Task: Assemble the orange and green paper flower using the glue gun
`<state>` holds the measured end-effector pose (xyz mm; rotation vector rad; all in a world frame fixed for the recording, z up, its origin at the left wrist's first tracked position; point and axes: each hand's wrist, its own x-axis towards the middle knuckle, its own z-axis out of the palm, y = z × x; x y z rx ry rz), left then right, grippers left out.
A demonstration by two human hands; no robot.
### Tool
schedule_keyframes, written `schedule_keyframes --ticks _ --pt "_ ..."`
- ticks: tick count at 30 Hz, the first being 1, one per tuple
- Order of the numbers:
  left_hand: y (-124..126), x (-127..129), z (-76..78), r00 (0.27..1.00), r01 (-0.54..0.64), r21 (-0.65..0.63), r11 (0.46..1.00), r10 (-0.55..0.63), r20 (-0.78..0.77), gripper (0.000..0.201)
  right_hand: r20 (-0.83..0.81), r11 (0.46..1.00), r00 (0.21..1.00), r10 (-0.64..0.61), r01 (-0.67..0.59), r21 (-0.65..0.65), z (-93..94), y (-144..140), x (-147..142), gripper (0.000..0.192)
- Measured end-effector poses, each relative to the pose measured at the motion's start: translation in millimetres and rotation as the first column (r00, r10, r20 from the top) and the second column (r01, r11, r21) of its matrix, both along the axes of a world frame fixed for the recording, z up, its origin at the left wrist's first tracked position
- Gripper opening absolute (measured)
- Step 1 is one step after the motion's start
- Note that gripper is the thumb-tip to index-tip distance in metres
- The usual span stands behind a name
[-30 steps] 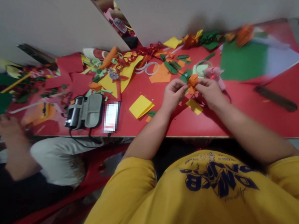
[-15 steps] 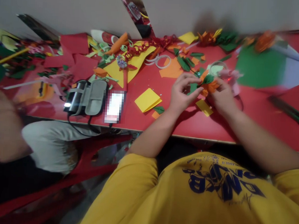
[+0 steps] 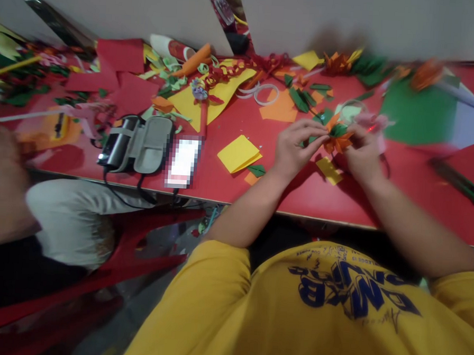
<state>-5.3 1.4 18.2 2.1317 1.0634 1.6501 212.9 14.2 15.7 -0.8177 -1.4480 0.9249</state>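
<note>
An orange paper flower (image 3: 336,144) with green leaf-like pieces is held between my two hands, low over the red table. My left hand (image 3: 296,149) pinches its left edge, thumb and fingers closing together there. On the other side my right hand (image 3: 365,155) is closed on the flower, its fingertips partly hidden. Beneath them lies a small yellow paper strip (image 3: 329,170). Just behind my right hand is a pink glue gun (image 3: 371,121) showing a red light. Left of my left hand lie a folded yellow paper (image 3: 239,154) and a green paper leaf (image 3: 257,170).
Paper scraps, an orange sheet (image 3: 279,106) and a green sheet (image 3: 419,110) cover the red table (image 3: 204,189). A dark cutter-like tool (image 3: 457,181) lies right. Left are an open grey case (image 3: 153,144), a phone (image 3: 184,161) and another person's arm (image 3: 2,181).
The view has shifted slightly. My left fingers have come closer together at the flower's edge. My right hand still holds the flower.
</note>
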Motion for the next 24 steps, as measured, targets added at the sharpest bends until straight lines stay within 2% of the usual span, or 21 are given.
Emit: schedule_keyframes --ticks 4,9,13,15,17,19,20,21,22,24 --pt "1 1 -1.9 1.000 -0.010 -0.060 0.998 0.009 -0.027 0.049 -0.030 0.991 0.999 -0.011 0.007 -0.132 5.1 -5 -5 0.045" --pt "-4 2 -2.1 0.996 0.084 -0.178 0.980 -0.089 -0.022 0.057 -0.154 0.910 0.987 0.038 -0.098 -0.403 7.1 -19 -10 0.052" --pt "-5 3 -5.3 0.989 0.136 -0.232 0.963 -0.144 -0.018 0.058 -0.226 0.881 0.972 0.059 -0.157 -0.446 9.0 -24 -13 0.054" --pt "-1 2 -8.6 0.986 0.166 -0.188 0.968 -0.169 -0.001 0.055 -0.237 0.862 0.967 0.098 -0.201 -0.465 12.7 -24 -11 0.054" --pt "3 1 -11.5 0.985 0.169 -0.130 0.977 -0.170 0.003 0.053 -0.163 0.866 0.977 0.136 -0.197 -0.459 20.0 -24 -4 0.051" --pt "7 -1 -13.3 0.990 0.143 -0.110 0.984 -0.143 0.001 0.053 0.024 0.933 0.996 0.085 -0.071 -0.352 31.4 -26 11 0.046" --pt "8 -2 -13.9 0.992 0.128 -0.117 0.985 -0.129 0.000 0.054 0.132 0.971 0.991 -0.004 0.036 -0.236 38.2 -27 23 0.044" --pt "9 -3 -14.7 0.993 0.117 -0.127 0.985 -0.118 -0.002 0.054 0.214 0.984 0.967 -0.135 0.157 -0.089 45.1 -27 38 0.042" --pt "10 -4 -15.7 0.994 0.110 -0.136 0.985 -0.111 -0.002 0.054 0.253 0.962 0.929 -0.271 0.267 0.051 51.5 -25 55 0.042" --pt "13 -6 -19.2 0.994 0.110 -0.146 0.983 -0.111 0.001 0.054 0.216 0.857 0.841 -0.497 0.434 0.279 60.8 -16 91 0.046"
